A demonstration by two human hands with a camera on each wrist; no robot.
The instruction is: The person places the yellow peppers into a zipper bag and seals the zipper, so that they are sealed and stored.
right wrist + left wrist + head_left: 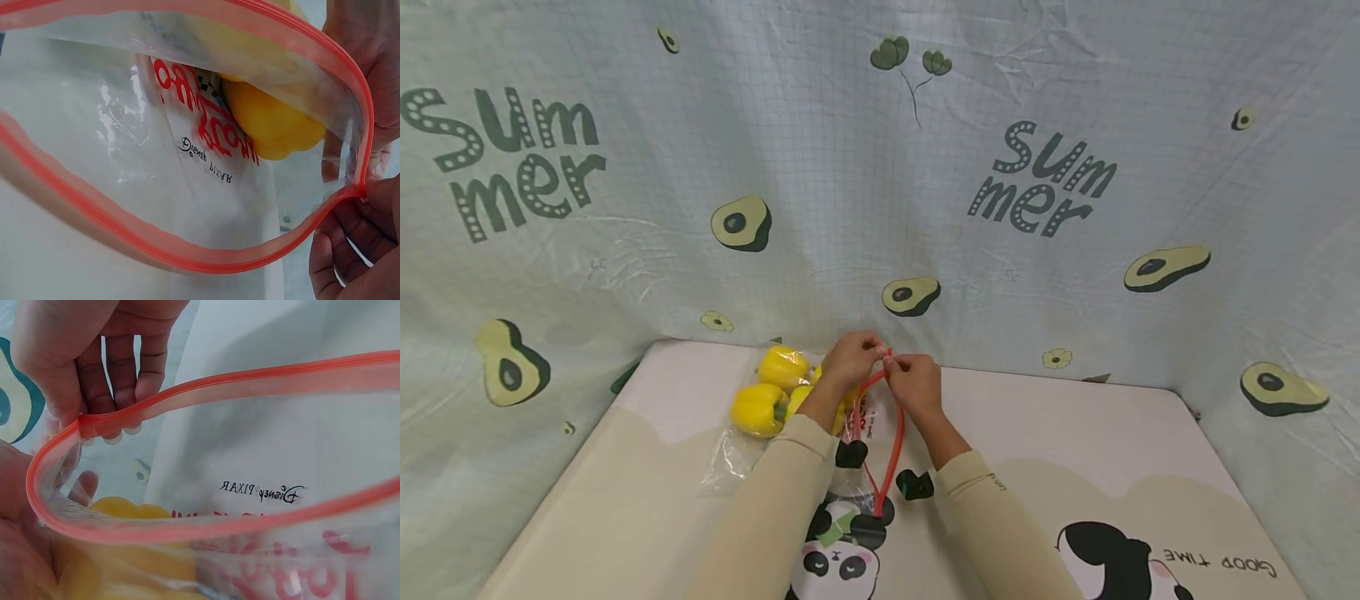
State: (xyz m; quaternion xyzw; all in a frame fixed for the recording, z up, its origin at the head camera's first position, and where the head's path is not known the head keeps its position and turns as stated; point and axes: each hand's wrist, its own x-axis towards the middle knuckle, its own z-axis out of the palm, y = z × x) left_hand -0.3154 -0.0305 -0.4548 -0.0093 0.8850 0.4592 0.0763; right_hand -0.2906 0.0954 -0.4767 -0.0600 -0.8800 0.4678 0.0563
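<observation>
A clear zip bag (724, 462) with a red zip strip (898, 442) lies on the table, its mouth gaping between the two zip edges. Several yellow bell peppers (760, 410) show through the plastic on the left. At the strip's far end, my left hand (848, 360) grips the bag's corner, its palm side (19, 519) seen in the left wrist view. Close beside it, my right hand (916, 385) pinches the zip at that same end, fingers behind the strip. Red mirrored lettering (215, 131) and small black print show on the bag.
A pale printed cover (1037, 433) with a panda picture (838, 567) lies over the table. Behind the far edge hangs a curtain (820, 167) with avocado prints. Small black objects (852, 454) are near the forearms.
</observation>
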